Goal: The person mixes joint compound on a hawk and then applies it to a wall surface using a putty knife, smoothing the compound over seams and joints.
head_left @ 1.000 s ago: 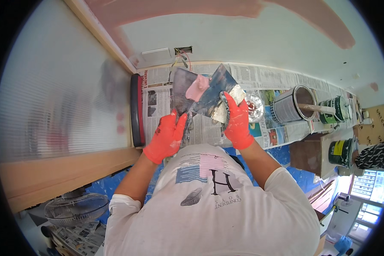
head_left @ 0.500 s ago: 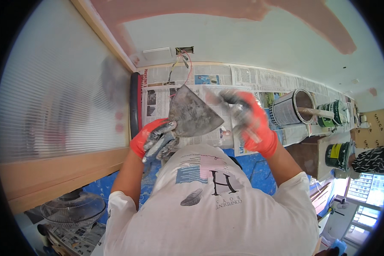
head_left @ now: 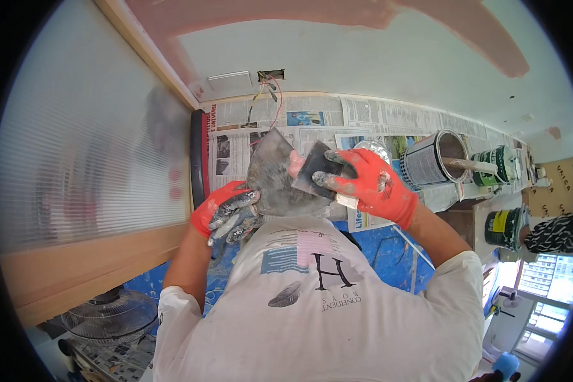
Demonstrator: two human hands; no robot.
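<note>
My left hand (head_left: 230, 212), in a red glove with smeared grey fingers, is closed at the base of a wide, flared putty knife (head_left: 270, 175). Its broad grey blade is tilted up over the newspaper. My right hand (head_left: 369, 183), gloved the same way, grips a smaller dark scraper (head_left: 315, 170), with fingers laid along its blade. Between the two blades sits a dab of pink putty (head_left: 296, 163). The small scraper's edge meets the putty at the right side of the wide blade. Part of each handle is hidden by the gloves.
Newspaper (head_left: 229, 153) covers the worktop. To the right stand an open paint can (head_left: 426, 159) with a stick across its mouth, a green tub (head_left: 488, 167) and another tub (head_left: 503, 229). Wires (head_left: 275, 95) hang from a wall box. A ribbed panel (head_left: 95, 165) rises at left, above a fan (head_left: 111, 315).
My right hand, blurred before and apart from the wide blade, has come left with the small scraper against it. Pink putty now shows on the wide blade. My left hand has barely moved.
</note>
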